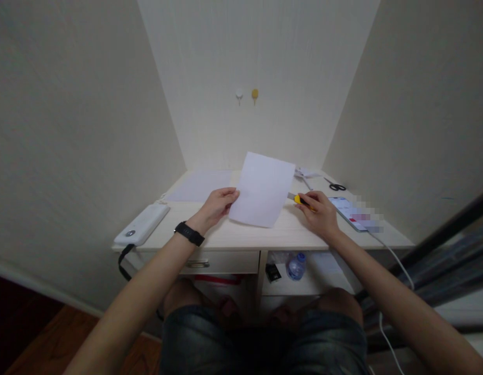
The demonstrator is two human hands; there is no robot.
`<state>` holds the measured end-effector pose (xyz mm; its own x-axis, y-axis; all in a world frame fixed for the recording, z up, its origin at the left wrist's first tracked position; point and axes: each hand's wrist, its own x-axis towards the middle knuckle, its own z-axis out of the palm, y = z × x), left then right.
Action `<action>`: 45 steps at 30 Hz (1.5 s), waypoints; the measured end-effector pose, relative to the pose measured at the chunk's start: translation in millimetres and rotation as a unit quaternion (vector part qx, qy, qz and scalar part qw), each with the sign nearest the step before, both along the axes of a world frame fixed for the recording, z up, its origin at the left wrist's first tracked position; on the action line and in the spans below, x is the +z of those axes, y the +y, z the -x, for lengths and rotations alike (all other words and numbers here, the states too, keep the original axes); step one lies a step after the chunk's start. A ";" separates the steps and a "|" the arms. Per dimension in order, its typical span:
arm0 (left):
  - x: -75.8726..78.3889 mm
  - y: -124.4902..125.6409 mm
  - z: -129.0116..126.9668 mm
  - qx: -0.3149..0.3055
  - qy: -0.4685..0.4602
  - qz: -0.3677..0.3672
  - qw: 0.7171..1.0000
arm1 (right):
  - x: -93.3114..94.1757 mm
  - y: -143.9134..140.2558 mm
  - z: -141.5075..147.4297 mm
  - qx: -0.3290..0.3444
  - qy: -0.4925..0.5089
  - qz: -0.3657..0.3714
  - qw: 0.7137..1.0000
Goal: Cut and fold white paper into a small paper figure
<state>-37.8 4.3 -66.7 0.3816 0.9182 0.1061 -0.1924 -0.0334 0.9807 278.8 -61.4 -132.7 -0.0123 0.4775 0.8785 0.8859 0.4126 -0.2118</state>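
Note:
My left hand pinches the left edge of a white sheet of paper and holds it tilted up above the light wooden desk. My right hand grips a yellow utility knife whose metal blade points toward the sheet's right edge. A black band sits on my left wrist.
A white power bank with a black strap lies at the desk's left edge. Another sheet lies flat at the back left. Black scissors, paper scraps and a phone on a white cable are at the right. A water bottle stands on the shelf below.

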 end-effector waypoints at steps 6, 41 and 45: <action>-16.7 -2.8 -30.9 0.093 -0.087 0.097 0.987 | 1.5 -2.6 5.4 0.001 -0.052 0.023 0.998; -32.9 -12.2 -34.2 0.046 0.621 -0.483 0.615 | -2.3 -0.2 1.2 -0.047 -0.188 0.250 0.949; -34.3 -13.5 -31.0 0.060 0.625 -0.488 0.606 | -2.3 -2.4 0.9 -0.056 -0.181 0.249 0.950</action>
